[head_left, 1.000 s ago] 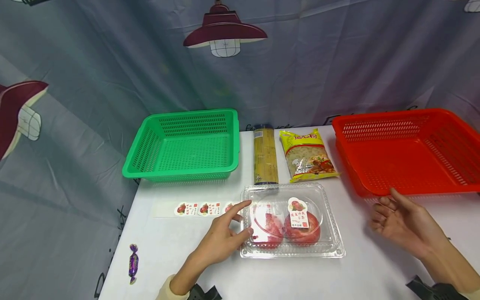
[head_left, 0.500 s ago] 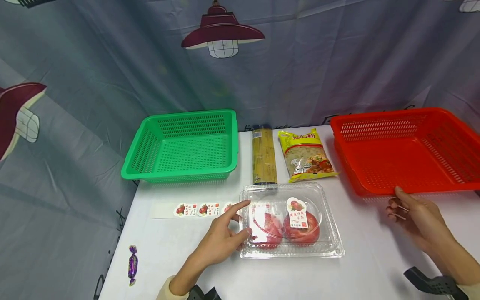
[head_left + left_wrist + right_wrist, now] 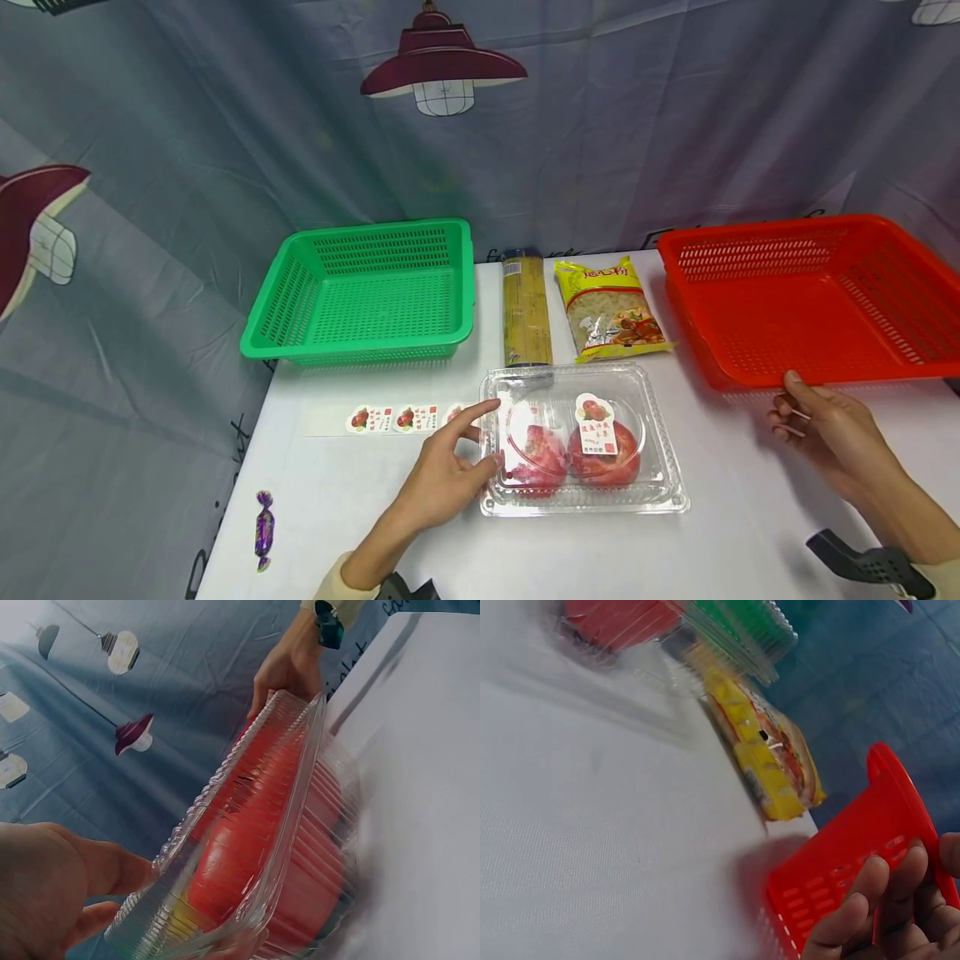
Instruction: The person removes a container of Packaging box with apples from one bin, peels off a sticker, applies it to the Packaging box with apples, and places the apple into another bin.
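Clamshell box [image 3: 583, 439]: clear plastic, lid shut, two red tomatoes inside, label on lid, flat on the surface. Red basket [image 3: 810, 300]: perforated, shallow, right of box.
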Available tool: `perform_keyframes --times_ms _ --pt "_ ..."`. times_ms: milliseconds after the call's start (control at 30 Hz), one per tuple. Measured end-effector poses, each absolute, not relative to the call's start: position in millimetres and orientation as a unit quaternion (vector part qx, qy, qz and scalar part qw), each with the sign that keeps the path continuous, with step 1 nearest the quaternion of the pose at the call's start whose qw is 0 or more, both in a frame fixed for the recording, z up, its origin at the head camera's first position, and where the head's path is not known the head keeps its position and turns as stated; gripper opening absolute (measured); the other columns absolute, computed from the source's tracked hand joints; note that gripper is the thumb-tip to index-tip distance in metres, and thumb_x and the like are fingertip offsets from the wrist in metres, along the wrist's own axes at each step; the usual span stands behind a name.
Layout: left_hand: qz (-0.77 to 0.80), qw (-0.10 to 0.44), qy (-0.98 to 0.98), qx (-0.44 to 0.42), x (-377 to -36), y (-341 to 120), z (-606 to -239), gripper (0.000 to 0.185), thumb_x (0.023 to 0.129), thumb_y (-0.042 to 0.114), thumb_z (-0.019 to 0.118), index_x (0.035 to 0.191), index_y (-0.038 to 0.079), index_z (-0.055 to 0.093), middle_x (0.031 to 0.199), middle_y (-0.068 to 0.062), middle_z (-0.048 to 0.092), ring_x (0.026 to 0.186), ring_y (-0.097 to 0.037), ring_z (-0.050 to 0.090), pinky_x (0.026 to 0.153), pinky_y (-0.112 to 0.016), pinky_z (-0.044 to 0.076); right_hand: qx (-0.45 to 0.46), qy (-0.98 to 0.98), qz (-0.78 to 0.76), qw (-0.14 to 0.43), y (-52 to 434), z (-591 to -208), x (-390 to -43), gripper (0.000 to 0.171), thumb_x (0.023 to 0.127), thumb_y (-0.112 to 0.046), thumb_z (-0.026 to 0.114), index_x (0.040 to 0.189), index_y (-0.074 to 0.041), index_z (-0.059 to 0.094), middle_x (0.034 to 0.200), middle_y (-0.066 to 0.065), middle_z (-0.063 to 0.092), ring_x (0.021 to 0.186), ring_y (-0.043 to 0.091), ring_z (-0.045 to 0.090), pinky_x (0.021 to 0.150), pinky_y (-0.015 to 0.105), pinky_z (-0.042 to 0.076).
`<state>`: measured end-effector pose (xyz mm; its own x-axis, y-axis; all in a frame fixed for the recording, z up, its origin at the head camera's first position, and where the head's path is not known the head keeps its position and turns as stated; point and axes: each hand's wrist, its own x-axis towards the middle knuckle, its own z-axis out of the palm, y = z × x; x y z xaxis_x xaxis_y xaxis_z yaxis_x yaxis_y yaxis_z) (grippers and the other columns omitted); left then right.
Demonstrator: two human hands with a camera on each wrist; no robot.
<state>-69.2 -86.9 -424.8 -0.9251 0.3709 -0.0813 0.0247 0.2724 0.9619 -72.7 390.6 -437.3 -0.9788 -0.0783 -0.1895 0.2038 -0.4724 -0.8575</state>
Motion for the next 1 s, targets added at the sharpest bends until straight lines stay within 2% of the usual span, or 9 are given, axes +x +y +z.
perform_keyframes --times_ms 267,533,733,1000 --pt "0.609 0.155 0.767 0.126 -74 -81 -419 0.065 0.088 0.002 0.069 0.144 0.028 0.049 0.109 -0.019 0.049 0.049 -0.030 0.063 0.045 -0.022 0.046 0.062 0.504 -0.857 0.085 392 -438 -73 0.036 0.107 -0.013 0.040 0.096 -0.001 0.071 0.083 0.010 0.065 0.075 0.023 0.066 0.068 0.030 0.055" --pt "0.640 0.170 0.737 0.130 -83 -73 -409 0.064 0.088 0.000 0.067 0.144 0.025 0.049 0.112 -0.022 0.045 0.049 -0.020 0.061 0.051 -0.039 0.055 0.050 0.494 -0.864 0.084 391 -440 -73 0.036 0.107 -0.013 0.039 0.095 0.000 0.071 0.082 0.011 0.064 0.075 0.023 0.065 0.067 0.030 0.055" --pt "0.650 0.171 0.727 0.141 -91 -67 -399 0.063 0.090 0.000 0.066 0.145 0.024 0.048 0.115 -0.023 0.045 0.050 -0.022 0.061 0.051 -0.036 0.054 0.047 0.496 -0.863 0.083 390 -441 -73 0.035 0.107 -0.013 0.039 0.095 -0.002 0.071 0.081 0.010 0.063 0.075 0.023 0.065 0.067 0.029 0.055" --pt "0.666 0.169 0.712 0.146 -102 -57 -388 0.064 0.089 -0.004 0.064 0.145 0.022 0.048 0.112 -0.023 0.045 0.049 -0.025 0.061 0.053 -0.042 0.056 0.053 0.509 -0.856 0.078 390 -441 -73 0.036 0.106 -0.014 0.041 0.094 -0.001 0.072 0.080 0.009 0.063 0.074 0.022 0.065 0.066 0.029 0.055"
